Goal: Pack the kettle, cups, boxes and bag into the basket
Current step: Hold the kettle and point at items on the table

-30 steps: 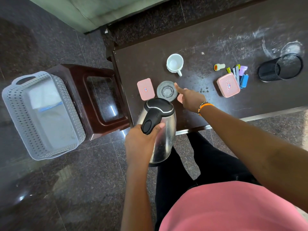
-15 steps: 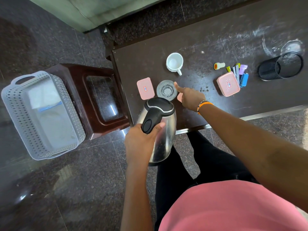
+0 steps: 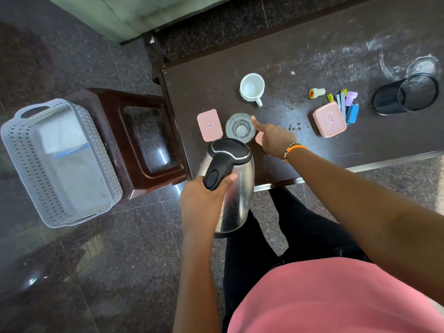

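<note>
The left hand is wrapping around the black handle of the stainless steel electric kettle, holding it in the air over the near edge of the dark worktop. The kettle is hanging upright, its long axis running vertically, its black lid facing the camera and its handle pointing toward 7 o'clock.

The right hand is reaching over the worktop with the index finger stretched toward 10 o'clock, its tip touching the rim of the clear glass cup; whether it is holding the bit of pink showing beneath it cannot be told.

A pink box is lying just beside the glass at 9 o'clock, its long axis running toward 12 o'clock, with a small red-bordered label too small to read. A white mug is standing at 12 o'clock of the glass, handle pointing toward 5 o'clock. A second pink box with a similar label is sitting at 3 o'clock, just beside a cluster of small coloured items.

The grey perforated basket is sitting on the floor at 9 o'clock, beyond a brown stool, containing something white and blue.
</note>
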{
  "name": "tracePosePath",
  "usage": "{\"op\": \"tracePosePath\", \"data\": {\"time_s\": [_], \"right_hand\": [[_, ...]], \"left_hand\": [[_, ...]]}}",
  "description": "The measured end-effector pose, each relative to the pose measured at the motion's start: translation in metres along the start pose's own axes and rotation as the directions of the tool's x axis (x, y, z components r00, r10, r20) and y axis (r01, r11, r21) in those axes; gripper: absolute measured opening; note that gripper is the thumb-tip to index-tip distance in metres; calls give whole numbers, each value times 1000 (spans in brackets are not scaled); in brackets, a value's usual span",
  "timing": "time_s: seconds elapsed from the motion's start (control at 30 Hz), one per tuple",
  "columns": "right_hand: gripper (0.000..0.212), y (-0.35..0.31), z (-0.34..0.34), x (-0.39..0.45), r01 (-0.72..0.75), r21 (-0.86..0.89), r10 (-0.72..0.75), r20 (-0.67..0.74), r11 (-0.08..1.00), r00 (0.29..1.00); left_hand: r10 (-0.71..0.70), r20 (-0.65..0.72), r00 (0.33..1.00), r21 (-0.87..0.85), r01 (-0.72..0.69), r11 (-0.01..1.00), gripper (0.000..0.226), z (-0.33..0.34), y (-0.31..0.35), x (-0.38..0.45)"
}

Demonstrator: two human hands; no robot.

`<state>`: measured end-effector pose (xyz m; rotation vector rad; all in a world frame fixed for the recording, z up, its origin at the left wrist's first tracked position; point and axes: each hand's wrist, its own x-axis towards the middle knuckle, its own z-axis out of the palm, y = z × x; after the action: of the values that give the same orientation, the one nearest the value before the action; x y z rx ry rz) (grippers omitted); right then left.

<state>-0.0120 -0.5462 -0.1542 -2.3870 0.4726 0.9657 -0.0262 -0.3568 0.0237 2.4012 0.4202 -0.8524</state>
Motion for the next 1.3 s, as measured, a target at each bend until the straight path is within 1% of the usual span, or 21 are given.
{"op": "tracePosePath", "data": {"time_s": [0.13, 0.6, 0.93, 1.3], "right_hand": [[74, 0, 1, 0, 11, -30, -11, -4, 999, 1000], [73, 0, -1, -1, 15, -48, -15, 7, 999, 1000], [71, 0, 0, -2, 22, -33, -22, -7, 999, 1000], [71, 1, 3, -1, 20, -30, -21, -14, 999, 1000]], "left_hand": [[0, 1, 1000, 1, 0, 1000, 49, 0, -1, 0], [4, 13, 1000, -11, -3, 1000, 48, 0, -1, 3], [6, 21, 1000, -35, -5, 999, 49, 0, -2, 4], [32, 21, 999, -18, -31, 999, 50, 1, -4, 4]]}}
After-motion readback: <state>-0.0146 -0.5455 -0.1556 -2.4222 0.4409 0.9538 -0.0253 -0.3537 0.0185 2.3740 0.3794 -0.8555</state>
